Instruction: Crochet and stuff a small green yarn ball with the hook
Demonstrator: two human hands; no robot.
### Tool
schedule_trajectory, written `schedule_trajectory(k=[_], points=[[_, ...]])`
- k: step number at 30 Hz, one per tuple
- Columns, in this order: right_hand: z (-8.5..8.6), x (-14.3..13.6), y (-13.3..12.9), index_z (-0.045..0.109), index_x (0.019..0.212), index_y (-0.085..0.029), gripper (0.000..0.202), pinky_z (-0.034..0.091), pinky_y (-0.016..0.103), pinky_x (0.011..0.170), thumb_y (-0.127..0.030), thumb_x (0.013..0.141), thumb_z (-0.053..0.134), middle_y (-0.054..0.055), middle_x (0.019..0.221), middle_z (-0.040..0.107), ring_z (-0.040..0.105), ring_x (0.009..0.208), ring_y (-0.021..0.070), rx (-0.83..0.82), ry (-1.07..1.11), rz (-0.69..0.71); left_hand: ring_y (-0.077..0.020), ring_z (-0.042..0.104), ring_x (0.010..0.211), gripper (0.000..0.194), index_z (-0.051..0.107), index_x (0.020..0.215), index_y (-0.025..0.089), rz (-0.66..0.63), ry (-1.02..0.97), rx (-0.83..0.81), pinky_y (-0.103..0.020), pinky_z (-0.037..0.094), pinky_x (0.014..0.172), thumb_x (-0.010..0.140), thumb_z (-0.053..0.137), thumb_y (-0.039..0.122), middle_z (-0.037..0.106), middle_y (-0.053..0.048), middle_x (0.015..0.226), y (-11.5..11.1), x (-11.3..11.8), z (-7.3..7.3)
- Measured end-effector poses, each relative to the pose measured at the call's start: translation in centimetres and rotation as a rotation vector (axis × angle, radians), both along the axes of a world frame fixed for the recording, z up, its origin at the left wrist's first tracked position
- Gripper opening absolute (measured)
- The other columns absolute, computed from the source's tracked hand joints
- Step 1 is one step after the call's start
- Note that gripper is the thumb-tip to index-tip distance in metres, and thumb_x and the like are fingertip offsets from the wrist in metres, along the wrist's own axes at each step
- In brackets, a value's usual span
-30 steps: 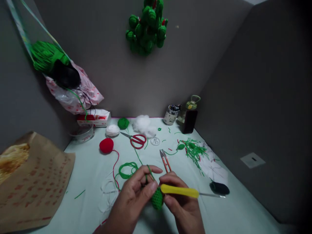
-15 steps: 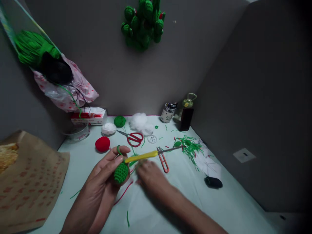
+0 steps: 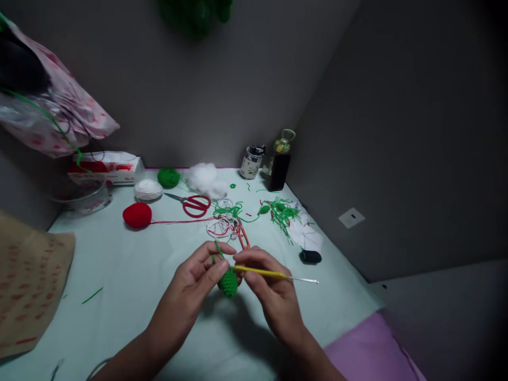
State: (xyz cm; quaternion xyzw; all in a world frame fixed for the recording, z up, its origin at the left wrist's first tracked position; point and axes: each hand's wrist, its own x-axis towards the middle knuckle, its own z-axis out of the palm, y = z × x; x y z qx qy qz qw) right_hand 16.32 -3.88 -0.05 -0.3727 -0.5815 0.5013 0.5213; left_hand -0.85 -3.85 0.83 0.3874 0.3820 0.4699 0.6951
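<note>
Low over the table, my left hand (image 3: 198, 278) pinches a small green crocheted piece (image 3: 227, 284), with green yarn (image 3: 218, 247) looped over its forefinger. Beside it my right hand (image 3: 275, 288) is closed on a crochet hook (image 3: 265, 272). The hook's yellow handle meets the top of the green piece, and its bare metal end (image 3: 305, 279) points right. Just beyond the hands lie orange thread snips (image 3: 243, 235) and a tangle of white and red yarn (image 3: 219, 227).
Red-handled scissors (image 3: 196, 206), a red yarn ball (image 3: 137, 215), a white yarn ball (image 3: 148, 189) and a green yarn ball (image 3: 169, 178) lie toward the back left. White stuffing (image 3: 206, 179), a pen tin (image 3: 252, 162) and a black phone (image 3: 279, 172) are farther back. Green scraps (image 3: 283, 214) lie right.
My right hand has come up from the table and taken hold of the yellow crochet hook beside the green piece. The view has shifted right and down.
</note>
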Motion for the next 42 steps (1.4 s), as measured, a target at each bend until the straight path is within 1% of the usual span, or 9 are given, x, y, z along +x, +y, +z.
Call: schedule_trajectory(k=[3,9,15,21,26,30,34,39,42], points=[[-0.4,-0.6,0.1,0.078,0.101,-0.028,0.017,0.052,0.024,0.071,-0.034,0.098,0.063,0.001,0.088,0.065,0.063,0.078,0.0119,0.057,0.037,-0.082,-0.0173,0.061,0.088,0.028,0.067,0.113,0.024,-0.019,0.039,0.042,-0.03,0.047,0.085,0.093,0.069,0.043,0.07,-0.003,0.097,0.1,0.0,-0.3],[-0.9,-0.2,0.6,0.078,0.097,-0.028,0.008,0.049,0.025,0.064,-0.03,0.091,0.073,-0.001,0.085,0.063,0.06,0.068,0.0101,0.007,0.2,-0.041,-0.0149,0.061,0.081,0.036,0.066,0.115,0.025,-0.029,0.041,0.034,-0.027,0.049,0.079,0.084,0.08,0.034,0.064,0.002,0.085,0.6,-0.4,-0.6],[-0.9,-0.6,1.2,0.079,0.106,-0.03,0.019,0.049,0.031,0.078,-0.031,0.099,0.062,0.004,0.094,0.068,0.062,0.09,0.0173,0.121,0.035,-0.048,-0.0194,0.063,0.102,0.048,0.059,0.127,0.028,-0.05,0.031,0.012,-0.031,0.049,0.093,0.084,0.08,0.03,0.066,-0.002,0.1,0.8,-0.6,-1.0],[-0.8,-0.8,1.5,0.079,0.102,-0.031,0.015,0.051,0.03,0.079,-0.024,0.095,0.067,0.002,0.092,0.07,0.064,0.091,0.0169,0.162,0.063,-0.046,-0.0203,0.063,0.097,0.055,0.058,0.133,0.026,-0.034,0.008,0.027,-0.034,0.05,0.092,0.083,0.08,0.031,0.065,-0.003,0.096,1.0,-0.8,-0.8],[-0.9,-1.1,1.4,0.08,0.098,-0.028,0.014,0.054,0.033,0.082,-0.024,0.096,0.066,0.004,0.093,0.074,0.067,0.091,0.0184,0.17,0.067,-0.079,-0.0205,0.062,0.095,0.053,0.059,0.134,0.026,-0.019,0.067,0.039,-0.034,0.048,0.091,0.085,0.077,0.032,0.066,-0.002,0.096,0.9,-0.8,-0.5],[-1.3,-1.2,1.4,0.079,0.096,-0.025,0.013,0.054,0.03,0.07,-0.03,0.096,0.067,0.004,0.09,0.073,0.066,0.077,0.0152,0.02,0.252,-0.065,-0.0196,0.06,0.091,0.048,0.062,0.129,0.024,0.021,0.097,0.047,-0.034,0.047,0.088,0.085,0.077,0.032,0.064,-0.002,0.093,0.8,-0.8,-0.3],[-1.1,-1.2,1.5,0.076,0.092,-0.022,0.016,0.056,0.028,0.067,-0.035,0.095,0.067,0.004,0.086,0.075,0.067,0.07,0.014,-0.091,0.358,-0.051,-0.0173,0.059,0.087,0.048,0.063,0.127,0.025,0.04,0.105,0.054,-0.033,0.047,0.085,0.082,0.08,0.028,0.062,0.0,0.09,0.9,-0.9,-0.4],[-0.8,-1.1,1.3,0.073,0.094,-0.024,0.016,0.056,0.028,0.07,-0.031,0.1,0.06,0.003,0.09,0.074,0.068,0.074,0.0138,-0.034,0.342,-0.013,-0.0167,0.058,0.087,0.047,0.063,0.125,0.027,0.058,0.156,0.052,-0.032,0.047,0.085,0.082,0.08,0.029,0.06,0.001,0.089,0.7,-0.9,-0.4],[-0.3,-0.8,0.8,0.074,0.098,-0.024,0.018,0.056,0.03,0.074,-0.026,0.102,0.056,0.004,0.094,0.073,0.067,0.08,0.0147,0.088,0.183,-0.038,-0.0169,0.058,0.09,0.043,0.063,0.123,0.028,0.093,0.247,0.092,-0.031,0.047,0.089,0.083,0.079,0.028,0.059,0.002,0.09,0.5,-1.0,-0.3]])
